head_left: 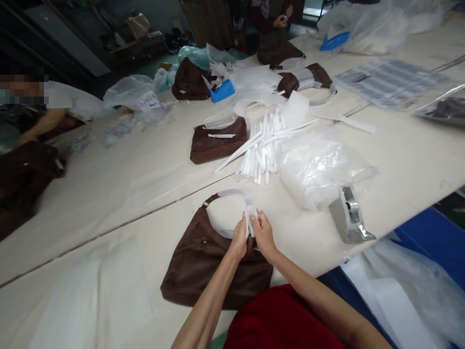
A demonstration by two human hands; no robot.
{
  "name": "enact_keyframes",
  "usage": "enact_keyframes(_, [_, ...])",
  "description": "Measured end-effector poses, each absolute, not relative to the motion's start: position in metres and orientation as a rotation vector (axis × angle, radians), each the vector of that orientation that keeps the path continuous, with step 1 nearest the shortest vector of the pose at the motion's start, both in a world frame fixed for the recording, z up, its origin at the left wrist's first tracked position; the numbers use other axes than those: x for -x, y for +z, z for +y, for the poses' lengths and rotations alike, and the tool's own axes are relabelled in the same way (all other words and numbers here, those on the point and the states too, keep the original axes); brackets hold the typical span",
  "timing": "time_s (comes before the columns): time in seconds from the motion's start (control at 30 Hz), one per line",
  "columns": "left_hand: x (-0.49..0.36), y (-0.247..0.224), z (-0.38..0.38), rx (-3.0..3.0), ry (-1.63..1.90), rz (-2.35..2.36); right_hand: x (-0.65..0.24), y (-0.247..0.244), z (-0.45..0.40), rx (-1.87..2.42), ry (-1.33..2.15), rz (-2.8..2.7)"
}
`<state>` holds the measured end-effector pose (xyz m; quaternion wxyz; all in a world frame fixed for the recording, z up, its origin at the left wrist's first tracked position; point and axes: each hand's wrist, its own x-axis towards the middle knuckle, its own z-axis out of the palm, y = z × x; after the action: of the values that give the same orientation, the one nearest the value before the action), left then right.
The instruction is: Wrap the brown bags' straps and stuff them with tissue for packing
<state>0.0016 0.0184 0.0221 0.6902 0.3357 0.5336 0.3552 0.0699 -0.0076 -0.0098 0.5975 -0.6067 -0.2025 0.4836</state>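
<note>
A brown handbag [207, 261] lies flat on the pale table right in front of me, its strap looped away from me. White foam wrap [232, 192] covers much of that strap. My left hand [240, 236] pinches the wrapped strap near its right end. Beside it, almost touching, my right hand [264, 234] grips the white wrap on the same stretch of strap. Both sets of fingers are closed, and the fingertips are partly hidden. A smaller brown handbag [218, 145] rests farther off, next to a pile of white foam strips [259, 157].
A clear plastic bag [319, 165] and a grey tape dispenser [348, 218] stand to the right, near the table's edge. More brown bags, a blue tape dispenser [222, 91] and plastic sheeting lie at the back. Co-workers are at the left and far side.
</note>
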Motion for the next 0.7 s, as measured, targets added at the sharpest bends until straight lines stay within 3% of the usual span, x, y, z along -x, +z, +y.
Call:
enact_keyframes(0.43, [-0.002, 0.014, 0.029, -0.833, 0.728, 1.272, -0.058, -0.017, -0.010, 1.632, 0.943, -0.604])
enact_keyframes(0.7, [-0.002, 0.014, 0.033, -0.815, 0.763, 1.303, -0.078, 0.003, -0.026, 1.108, 1.505, -0.137])
